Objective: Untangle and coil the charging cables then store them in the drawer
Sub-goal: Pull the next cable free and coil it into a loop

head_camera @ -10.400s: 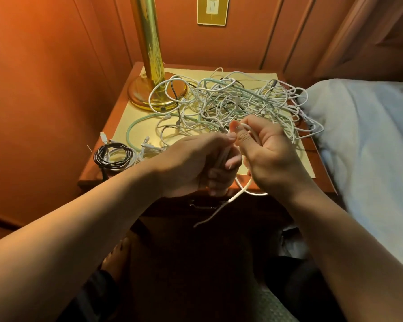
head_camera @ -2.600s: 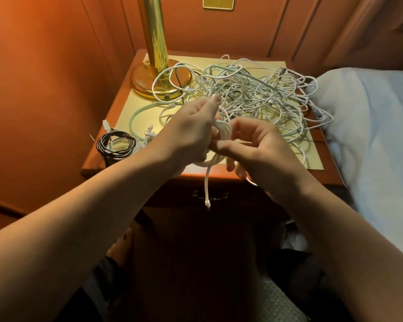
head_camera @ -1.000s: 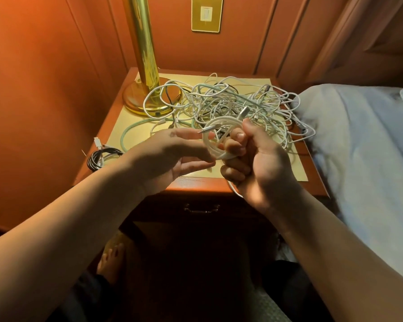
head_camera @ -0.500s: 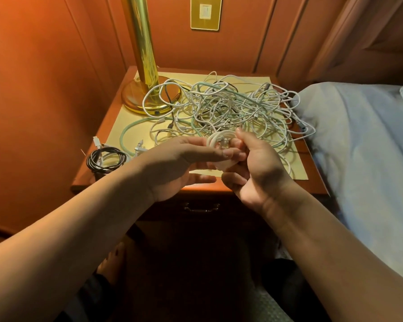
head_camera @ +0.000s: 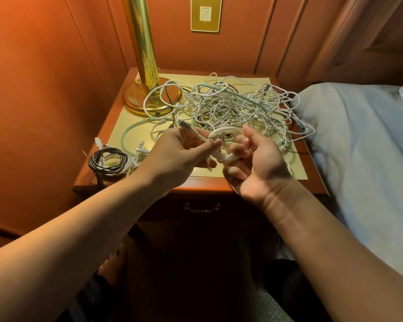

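Where the right hand (head_camera: 254, 159) curls round the white coiled cable (head_camera: 223, 145), its fingers hide part of the loops; the left hand (head_camera: 182, 154) pinches that cable's plug end just beside it, above the table (head_camera: 196, 182) front edge.

A bedroom, possibly a hotel room, is indicated. A wooden nightstand (head_camera: 96, 182) with a brass-handled drawer (head_camera: 201, 208) is set just beside a bed covered in a pale sheet (head_camera: 363, 159). A brass lamp (head_camera: 144, 66) is stood on it, and a brass switch plate (head_camera: 205, 13) is mounted on the wood-panelled wall (head_camera: 44, 77).
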`<action>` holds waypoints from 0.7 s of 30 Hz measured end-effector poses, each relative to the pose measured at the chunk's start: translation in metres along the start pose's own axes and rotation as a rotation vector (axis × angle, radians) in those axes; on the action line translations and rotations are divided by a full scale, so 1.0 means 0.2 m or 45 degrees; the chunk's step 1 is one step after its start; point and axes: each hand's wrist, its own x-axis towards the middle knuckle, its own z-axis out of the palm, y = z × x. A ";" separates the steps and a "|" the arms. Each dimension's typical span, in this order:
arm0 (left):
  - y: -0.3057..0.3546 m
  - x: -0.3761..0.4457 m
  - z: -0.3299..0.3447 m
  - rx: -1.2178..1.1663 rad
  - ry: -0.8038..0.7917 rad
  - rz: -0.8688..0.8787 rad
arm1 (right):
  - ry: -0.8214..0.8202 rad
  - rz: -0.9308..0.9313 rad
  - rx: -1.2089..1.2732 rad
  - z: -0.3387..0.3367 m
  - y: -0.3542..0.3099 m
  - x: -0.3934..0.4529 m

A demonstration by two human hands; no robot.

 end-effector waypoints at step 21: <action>0.03 0.07 -0.29 0.940 0.108 0.019 | 0.064 -0.395 -1.230 -0.04 0.15 0.10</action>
